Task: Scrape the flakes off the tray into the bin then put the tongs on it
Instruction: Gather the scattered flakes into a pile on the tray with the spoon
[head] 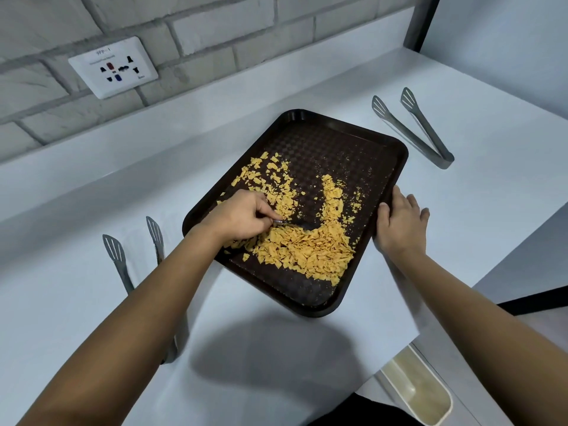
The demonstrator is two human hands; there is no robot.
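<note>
Dark brown tray (362, 139) set askew on the white counter (491, 195), near corner toward the counter's front edge. Yellow flakes (310, 250) heaped mostly in the near half of the tray, with a thinner scatter up the left side and a curved streak through the middle; far right corner nearly bare apart from crumbs.

Left hand (242, 215) over the tray's left edge, fingers curled and pinching a small metal utensil (284, 222) whose tip lies at the far edge of the main heap (a spoon or a scraper, too little visible to say which). Right hand (399, 221) on the tray's right rim, thumb hooked over the rim, fingers spread on the counter side, gripping the rim.

One pair of grey tongs (415, 130) flat on the counter beyond and right of the tray, well apart from both hands, slotted ends pointing away. A second pair of tongs (118, 256) left of the tray, its lower length hidden behind the left forearm.

Cream bin (421, 392) below the counter's front right corner, only partly in view, inside hard to make out. Wall socket (113, 67) on the brick wall behind.
</note>
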